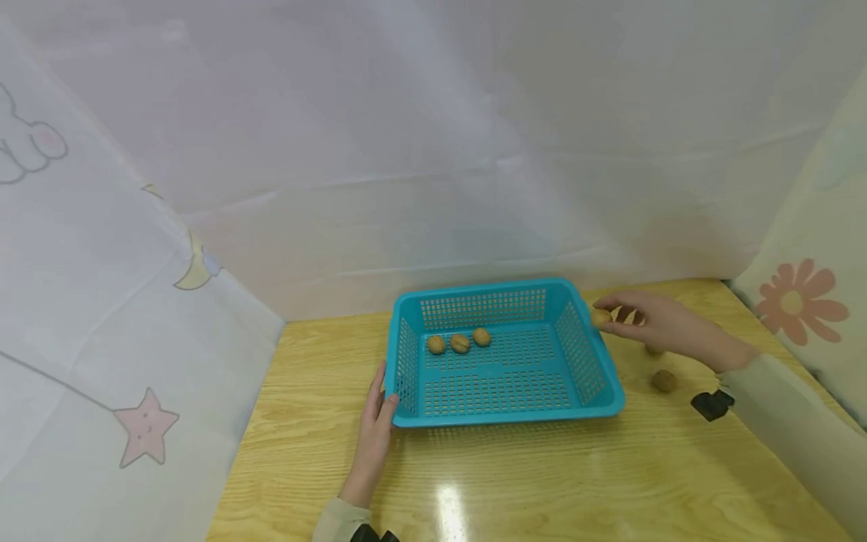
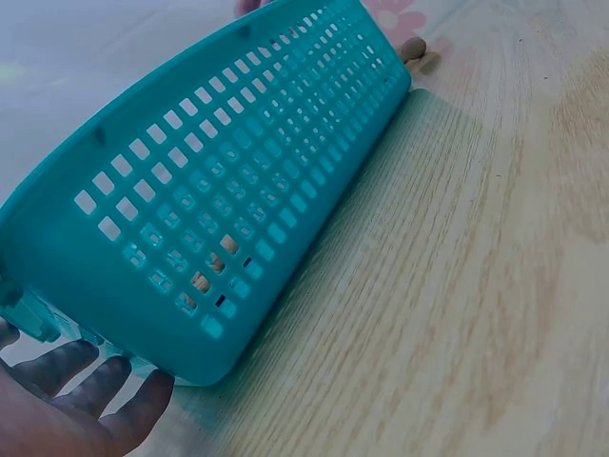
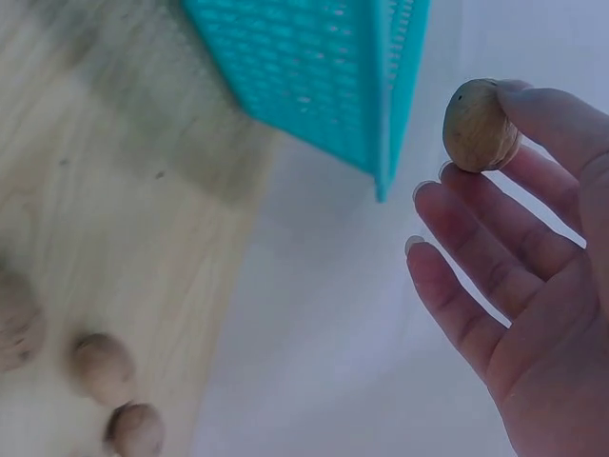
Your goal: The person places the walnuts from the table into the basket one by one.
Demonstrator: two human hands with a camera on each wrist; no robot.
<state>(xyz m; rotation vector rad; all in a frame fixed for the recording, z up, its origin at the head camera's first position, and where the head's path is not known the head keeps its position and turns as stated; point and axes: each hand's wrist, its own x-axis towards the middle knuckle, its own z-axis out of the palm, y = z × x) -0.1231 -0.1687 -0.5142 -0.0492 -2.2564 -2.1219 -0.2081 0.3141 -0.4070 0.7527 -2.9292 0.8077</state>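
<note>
My right hand (image 1: 646,320) pinches a walnut (image 3: 476,129) between thumb and fingertips, just outside the right rim of a blue plastic basket (image 1: 497,415). In the right wrist view the other fingers spread loosely below the nut. At the basket's left side is my left hand (image 1: 375,425), its thumb at the rim and its fingers (image 2: 138,409) bent against the outer end wall. Three walnuts (image 1: 460,344) lie in a row on the basket floor, toward its back left.
Loose walnuts (image 1: 664,381) lie on the wooden table (image 1: 318,391) right of the basket, one partly hidden under the right hand. A pale printed cloth (image 1: 406,165) hangs behind the table and at both sides.
</note>
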